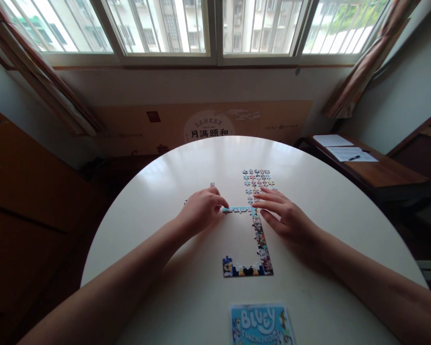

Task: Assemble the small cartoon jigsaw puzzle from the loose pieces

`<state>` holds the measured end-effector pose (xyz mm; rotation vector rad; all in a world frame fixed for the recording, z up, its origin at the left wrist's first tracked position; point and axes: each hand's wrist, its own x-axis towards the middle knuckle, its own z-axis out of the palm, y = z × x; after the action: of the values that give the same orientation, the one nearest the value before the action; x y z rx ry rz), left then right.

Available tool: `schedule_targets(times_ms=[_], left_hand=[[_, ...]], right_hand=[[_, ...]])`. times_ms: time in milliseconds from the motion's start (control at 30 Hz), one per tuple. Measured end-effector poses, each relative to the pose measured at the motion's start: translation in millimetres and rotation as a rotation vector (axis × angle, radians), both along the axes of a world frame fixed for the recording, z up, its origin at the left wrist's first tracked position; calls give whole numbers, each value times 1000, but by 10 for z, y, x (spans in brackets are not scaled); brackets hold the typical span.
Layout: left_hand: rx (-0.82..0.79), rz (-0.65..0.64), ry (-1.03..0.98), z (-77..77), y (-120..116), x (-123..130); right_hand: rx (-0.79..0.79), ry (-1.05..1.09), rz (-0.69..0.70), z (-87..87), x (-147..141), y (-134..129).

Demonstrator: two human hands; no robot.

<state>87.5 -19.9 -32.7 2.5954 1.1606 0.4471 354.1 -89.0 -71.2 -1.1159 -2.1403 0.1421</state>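
A partly joined jigsaw puzzle border [261, 239] lies on the white round table, with a top strip, a right side and a bottom row. My left hand [203, 205] is curled at the left end of the top strip, its thumb and index finger pinching a light-blue puzzle piece [225, 210]. Fingers apart, my right hand [283, 211] rests its fingertips by the border's top right corner. Beyond it, loose puzzle pieces [256, 178] sit in rows, some hidden by the fingers. Another loose piece [212, 184] lies just past my left hand.
A blue "Bluey" picture card [260, 326] lies at the near side of the round table [158, 292]. To the right, papers [350, 154] and a pen rest on a wooden desk [384, 175]. Windows and curtains stand behind a cardboard panel [287, 117].
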Motion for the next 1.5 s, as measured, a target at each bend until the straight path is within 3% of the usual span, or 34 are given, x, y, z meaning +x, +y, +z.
schedule_targets(times_ms=[300, 667, 867, 1033, 1267, 1500], left_hand=[[46, -15, 46, -51, 10, 15], [124, -22, 41, 15, -61, 33], [260, 191, -118, 121, 102, -192], [296, 377, -123, 61, 392, -426], [206, 366, -125, -59, 477, -459], [232, 388, -128, -17, 479, -487]], right_hand=[[-23, 30, -15, 42, 13, -15], [-43, 47, 22, 22, 9, -6], [8, 75, 4, 102, 7, -50], [-2, 98, 9, 118, 0, -67], [-37, 102, 18, 132, -5, -105], [-30, 81, 26, 148, -3, -116]])
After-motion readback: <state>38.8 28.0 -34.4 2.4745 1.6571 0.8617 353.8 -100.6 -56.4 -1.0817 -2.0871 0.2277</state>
